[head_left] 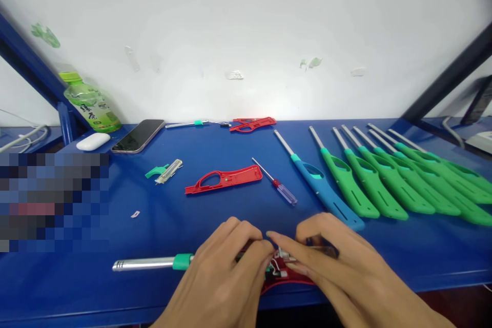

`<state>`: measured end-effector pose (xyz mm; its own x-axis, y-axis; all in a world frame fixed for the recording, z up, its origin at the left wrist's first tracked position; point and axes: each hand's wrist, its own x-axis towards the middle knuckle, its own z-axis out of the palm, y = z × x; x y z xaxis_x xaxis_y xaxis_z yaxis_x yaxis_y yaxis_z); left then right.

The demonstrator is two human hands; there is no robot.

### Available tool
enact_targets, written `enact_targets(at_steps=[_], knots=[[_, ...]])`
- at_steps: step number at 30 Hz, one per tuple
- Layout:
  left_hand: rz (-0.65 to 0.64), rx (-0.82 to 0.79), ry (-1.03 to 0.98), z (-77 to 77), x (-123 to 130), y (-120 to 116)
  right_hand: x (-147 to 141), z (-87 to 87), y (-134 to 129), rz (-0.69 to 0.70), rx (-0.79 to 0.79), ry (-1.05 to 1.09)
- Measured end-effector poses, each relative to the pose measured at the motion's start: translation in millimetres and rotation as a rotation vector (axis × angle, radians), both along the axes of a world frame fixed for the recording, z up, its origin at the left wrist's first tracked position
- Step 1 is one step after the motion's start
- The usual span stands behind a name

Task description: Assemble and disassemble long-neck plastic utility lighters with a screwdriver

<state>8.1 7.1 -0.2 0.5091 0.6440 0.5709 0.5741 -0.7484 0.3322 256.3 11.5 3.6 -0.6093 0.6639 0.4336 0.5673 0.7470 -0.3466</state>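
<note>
Working at the front edge of the tabletop (154,230), the left hand (226,264) curls its fingers over an open red casing (295,281), apparently to steady it; the casing's silver tube (144,264) points toward the left edge. The right hand (334,261) has thumb and forefinger close together by the white wire (275,265); whether they pinch a part cannot be told. The loose half (244,176) lies farther back, inner face up, presumably to show its recesses. The screwdriver (283,190) rests just beside it, likely for reach. A blue lighter (326,193) and green lighters (350,189) lie toward the right edge, perhaps for sorting.
</note>
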Motion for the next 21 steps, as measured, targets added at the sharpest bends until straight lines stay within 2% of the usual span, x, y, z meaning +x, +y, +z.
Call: enact_targets(at_steps=[9, 21], knots=[[0.021, 0.007, -0.017, 8.0, 5, 2, -5, 10.7, 8, -0.033, -0.016, 0.277], [-0.005, 0.009, -0.043, 9.2, 4, 1, 1, 10.7, 7, 0.024, 0.003, 0.209]])
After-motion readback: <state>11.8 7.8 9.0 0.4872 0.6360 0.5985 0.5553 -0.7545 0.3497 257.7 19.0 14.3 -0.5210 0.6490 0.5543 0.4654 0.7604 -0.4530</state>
